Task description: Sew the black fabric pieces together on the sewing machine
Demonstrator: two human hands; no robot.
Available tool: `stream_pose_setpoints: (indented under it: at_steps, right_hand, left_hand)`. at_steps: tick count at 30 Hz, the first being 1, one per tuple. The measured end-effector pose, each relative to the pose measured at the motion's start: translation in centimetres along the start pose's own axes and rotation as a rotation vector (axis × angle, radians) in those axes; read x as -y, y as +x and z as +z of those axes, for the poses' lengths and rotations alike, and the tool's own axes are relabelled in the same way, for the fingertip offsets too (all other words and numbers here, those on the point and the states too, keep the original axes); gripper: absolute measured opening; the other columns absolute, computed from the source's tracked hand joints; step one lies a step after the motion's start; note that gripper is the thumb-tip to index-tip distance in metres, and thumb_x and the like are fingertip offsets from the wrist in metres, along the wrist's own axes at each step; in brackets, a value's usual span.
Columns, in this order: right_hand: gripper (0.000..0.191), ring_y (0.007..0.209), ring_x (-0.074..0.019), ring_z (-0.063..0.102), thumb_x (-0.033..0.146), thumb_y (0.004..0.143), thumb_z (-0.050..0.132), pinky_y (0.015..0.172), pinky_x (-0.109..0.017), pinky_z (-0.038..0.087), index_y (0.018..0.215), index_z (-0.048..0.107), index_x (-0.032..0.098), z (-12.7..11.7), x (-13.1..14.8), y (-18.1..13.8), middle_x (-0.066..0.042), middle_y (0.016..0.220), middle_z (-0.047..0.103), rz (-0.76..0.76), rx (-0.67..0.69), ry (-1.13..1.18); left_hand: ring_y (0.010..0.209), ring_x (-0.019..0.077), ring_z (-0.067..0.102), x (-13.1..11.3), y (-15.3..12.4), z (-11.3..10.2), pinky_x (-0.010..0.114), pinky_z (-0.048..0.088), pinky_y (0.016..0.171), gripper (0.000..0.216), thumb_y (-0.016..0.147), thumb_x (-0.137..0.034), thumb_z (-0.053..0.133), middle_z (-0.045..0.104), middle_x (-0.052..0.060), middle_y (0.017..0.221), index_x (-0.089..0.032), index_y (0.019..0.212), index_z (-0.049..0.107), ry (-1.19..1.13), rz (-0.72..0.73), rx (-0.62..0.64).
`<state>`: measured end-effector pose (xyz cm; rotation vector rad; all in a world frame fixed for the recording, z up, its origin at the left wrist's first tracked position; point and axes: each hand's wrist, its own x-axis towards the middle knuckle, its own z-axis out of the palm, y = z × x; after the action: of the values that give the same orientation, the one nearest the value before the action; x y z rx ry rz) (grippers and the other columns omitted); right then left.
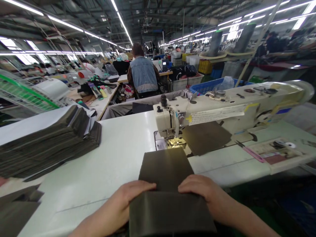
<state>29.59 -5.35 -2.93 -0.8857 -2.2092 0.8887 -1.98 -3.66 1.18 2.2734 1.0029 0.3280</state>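
Observation:
A dark olive fabric piece (166,171) lies on the white table (118,158) in front of the sewing machine (222,108), its far edge by the lit needle area (175,141). Its near part folds over the table's front edge. My left hand (134,194) rests on the fabric's left side, fingers curled flat against it. My right hand (198,187) presses on the right side, fingers curled down onto the cloth. Another dark piece (206,136) lies under the machine arm.
A tall stack of dark fabric pieces (46,141) sits at the left, with more pieces (17,207) at the near left corner. A tray with small tools (276,151) is at the right. A person in a denim vest (143,74) sits ahead, back turned.

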Motion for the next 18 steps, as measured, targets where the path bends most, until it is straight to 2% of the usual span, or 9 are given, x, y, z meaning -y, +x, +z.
stream_pose_setpoints:
  at_steps: [2,4,6,7,9,12,14,18]
  right_hand:
    - [0.022,0.097,-0.0189,0.071,0.027,0.09,0.066,0.086,-0.03,0.057,0.112,0.07,0.025,0.0,-0.6,1.8,-0.004,0.106,0.075,0.258,-0.09,0.195]
    - [0.042,0.095,-0.0208,0.071,0.027,0.085,0.068,0.083,-0.033,0.058,0.126,0.062,0.023,0.7,-1.7,3.3,-0.006,0.107,0.074,0.471,-0.299,0.25]
    - [0.064,0.087,-0.021,0.071,0.027,0.081,0.07,0.079,-0.036,0.058,0.141,0.05,0.021,1.8,-2.8,4.1,-0.007,0.106,0.073,0.584,-0.467,0.172]
    - [0.068,0.083,-0.0204,0.071,0.027,0.081,0.07,0.077,-0.036,0.058,0.144,0.046,0.021,2.3,-3.2,4.4,-0.008,0.105,0.072,0.606,-0.515,0.117]
    - [0.055,0.079,-0.0193,0.069,0.026,0.083,0.066,0.075,-0.035,0.057,0.136,0.053,0.022,3.1,-3.4,4.4,-0.006,0.101,0.071,0.578,-0.543,0.018]
    - [0.019,0.084,-0.0196,0.068,0.02,0.088,0.057,0.079,-0.033,0.056,0.103,0.067,0.022,3.5,-2.8,4.1,-0.004,0.093,0.07,0.438,-0.506,-0.08]
    - [0.014,0.086,-0.0201,0.069,0.019,0.09,0.055,0.08,-0.033,0.055,0.095,0.068,0.021,3.6,-2.4,4.0,-0.004,0.09,0.07,0.386,-0.502,-0.136]
    - [0.013,0.086,-0.0214,0.069,0.016,0.09,0.057,0.078,-0.034,0.054,0.097,0.068,0.019,3.7,-2.2,4.1,-0.005,0.09,0.07,0.402,-0.517,-0.228]
  left_hand:
    - [0.101,0.0224,0.071,0.3,2.0,-0.5,0.032,0.056,0.091,0.031,0.095,-0.033,0.049,0.076,0.004,0.111,-0.025,0.113,0.073,-0.106,-0.194,-0.164]
    - [0.089,0.0255,0.071,0.9,3.8,-0.3,0.035,0.057,0.083,0.033,0.091,-0.041,0.049,0.077,0.005,0.094,-0.02,0.097,0.074,-0.126,-0.369,-0.296]
    - [0.08,0.0264,0.069,1.5,4.9,0.1,0.035,0.056,0.077,0.033,0.088,-0.045,0.051,0.074,0.004,0.082,-0.019,0.088,0.071,-0.089,-0.475,-0.334]
    - [0.078,0.0262,0.068,1.7,5.2,0.4,0.035,0.055,0.075,0.032,0.087,-0.046,0.051,0.073,0.004,0.08,-0.019,0.086,0.069,-0.062,-0.499,-0.327]
    - [0.075,0.025,0.068,1.9,5.1,0.9,0.034,0.052,0.073,0.033,0.088,-0.047,0.048,0.072,0.004,0.079,-0.02,0.085,0.066,-0.006,-0.519,-0.321]
    - [0.073,0.0239,0.067,2.1,4.3,1.4,0.033,0.05,0.071,0.035,0.09,-0.05,0.045,0.071,0.004,0.08,-0.021,0.09,0.064,0.032,-0.561,-0.336]
    - [0.075,0.0243,0.068,2.2,3.9,1.6,0.033,0.049,0.07,0.036,0.09,-0.052,0.044,0.072,0.004,0.082,-0.02,0.092,0.062,0.026,-0.599,-0.343]
    - [0.078,0.0251,0.068,2.3,4.1,1.8,0.033,0.048,0.072,0.035,0.09,-0.053,0.044,0.072,0.005,0.084,-0.021,0.091,0.06,0.033,-0.64,-0.321]
